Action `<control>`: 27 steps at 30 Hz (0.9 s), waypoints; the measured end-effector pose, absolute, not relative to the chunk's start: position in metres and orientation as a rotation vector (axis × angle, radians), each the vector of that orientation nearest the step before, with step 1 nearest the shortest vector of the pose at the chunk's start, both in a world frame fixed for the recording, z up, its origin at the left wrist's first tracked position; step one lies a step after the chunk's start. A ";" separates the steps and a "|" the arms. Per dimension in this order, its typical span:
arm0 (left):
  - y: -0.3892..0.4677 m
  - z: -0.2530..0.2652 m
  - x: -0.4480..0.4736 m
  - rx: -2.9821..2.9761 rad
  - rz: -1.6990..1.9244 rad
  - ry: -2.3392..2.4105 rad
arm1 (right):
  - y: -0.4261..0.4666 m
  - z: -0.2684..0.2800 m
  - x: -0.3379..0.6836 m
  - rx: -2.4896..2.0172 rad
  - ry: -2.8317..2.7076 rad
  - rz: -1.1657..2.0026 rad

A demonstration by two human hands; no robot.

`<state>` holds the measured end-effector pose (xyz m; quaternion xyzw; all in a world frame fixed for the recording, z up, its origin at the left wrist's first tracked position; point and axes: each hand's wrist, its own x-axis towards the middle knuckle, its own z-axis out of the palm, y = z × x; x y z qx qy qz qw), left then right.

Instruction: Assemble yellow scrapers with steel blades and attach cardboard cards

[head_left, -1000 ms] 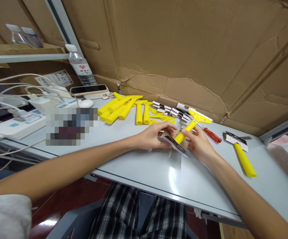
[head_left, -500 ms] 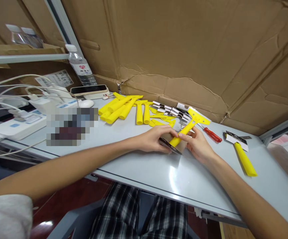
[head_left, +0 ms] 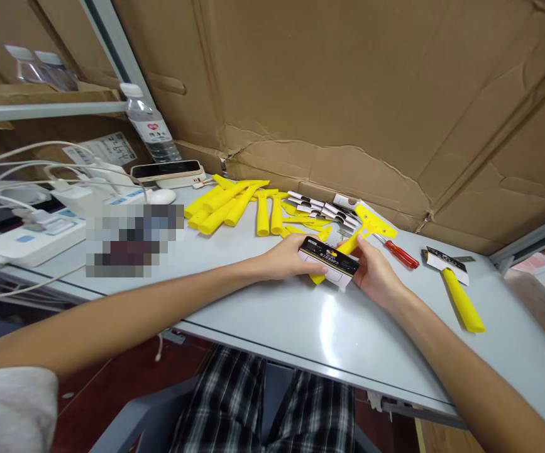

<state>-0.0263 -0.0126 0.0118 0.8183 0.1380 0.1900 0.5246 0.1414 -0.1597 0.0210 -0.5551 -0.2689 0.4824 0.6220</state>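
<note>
My left hand [head_left: 285,259] is closed on a black-and-white printed card sleeve [head_left: 329,259], its thumb along the lower edge. A yellow scraper [head_left: 371,221] slants behind the card, its wide head up and to the right and its handle end showing below. I cannot tell whether the handle passes through the card. My right hand [head_left: 376,269] grips the scraper's handle just below the head. Beyond the hands lie loose yellow scraper parts [head_left: 307,221] and several folded card sleeves [head_left: 306,204].
A red-handled screwdriver [head_left: 401,254] lies right of my hands, and farther right a yellow scraper with a card on its head [head_left: 461,299]. Yellow handles [head_left: 225,207] are heaped to the left. Near a power strip [head_left: 31,242] stand a water bottle [head_left: 152,129] and a phone [head_left: 166,168].
The card sleeve has turned, so its printed face now shows and covers part of the handle. My right hand has shifted slightly up the handle toward the scraper's head.
</note>
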 end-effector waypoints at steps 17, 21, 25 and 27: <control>-0.016 0.014 -0.025 1.784 0.494 0.355 | -0.157 0.028 0.156 -1.233 -0.419 0.888; -0.018 0.014 -0.026 1.749 0.517 0.326 | -0.159 0.024 0.147 -1.285 -0.484 0.932; -0.019 0.017 -0.026 1.696 0.579 0.311 | -0.162 0.020 0.135 -1.287 -0.635 1.051; -0.020 0.018 -0.026 1.672 0.607 0.314 | -0.164 0.021 0.131 -1.288 -0.640 1.060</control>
